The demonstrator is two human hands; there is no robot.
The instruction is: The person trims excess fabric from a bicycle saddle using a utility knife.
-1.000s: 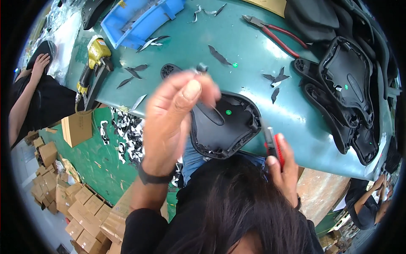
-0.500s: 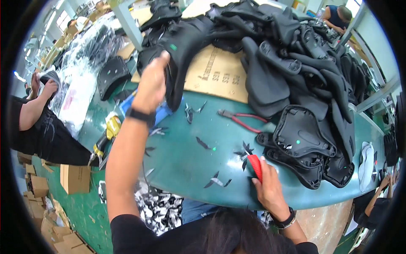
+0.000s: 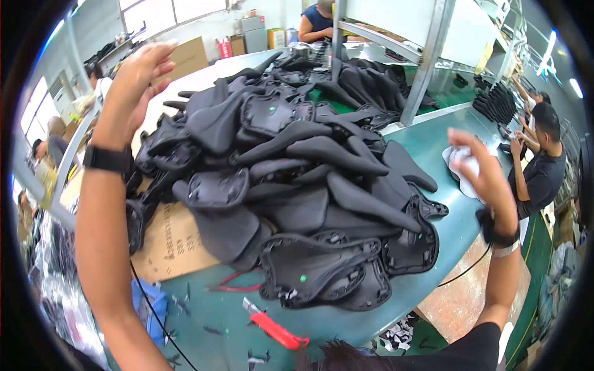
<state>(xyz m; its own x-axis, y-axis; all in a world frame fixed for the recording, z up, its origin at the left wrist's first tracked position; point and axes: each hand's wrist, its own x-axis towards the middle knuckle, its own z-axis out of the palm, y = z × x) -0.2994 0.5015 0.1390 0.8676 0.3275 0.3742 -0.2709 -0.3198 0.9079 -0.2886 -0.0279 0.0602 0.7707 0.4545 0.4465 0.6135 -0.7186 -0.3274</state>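
My left hand (image 3: 145,77) is raised at the upper left, beyond the heap's left side, with its fingers apart and nothing in them. My right hand (image 3: 481,166) is lifted over the right part of the table, fingers spread and slightly blurred, holding nothing. Between my arms lies a big heap of black bicycle saddles (image 3: 291,213), some showing their hollow undersides. A red utility knife (image 3: 275,328) rests on the green tabletop near the front edge. Pliers with red handles (image 3: 238,285) lie partly hidden beside the nearest saddles.
A cardboard sheet (image 3: 170,238) lies under the heap's left side, near a blue object (image 3: 148,306). Dark scraps (image 3: 213,331) dot the tabletop. A metal post (image 3: 430,65) rises behind the heap. A thin black cable (image 3: 158,315) crosses at left. Another person (image 3: 544,157) works at right.
My left hand has let go of the black saddle and risen. My right hand has put down the red utility knife and moved up and right. The view has swung right.
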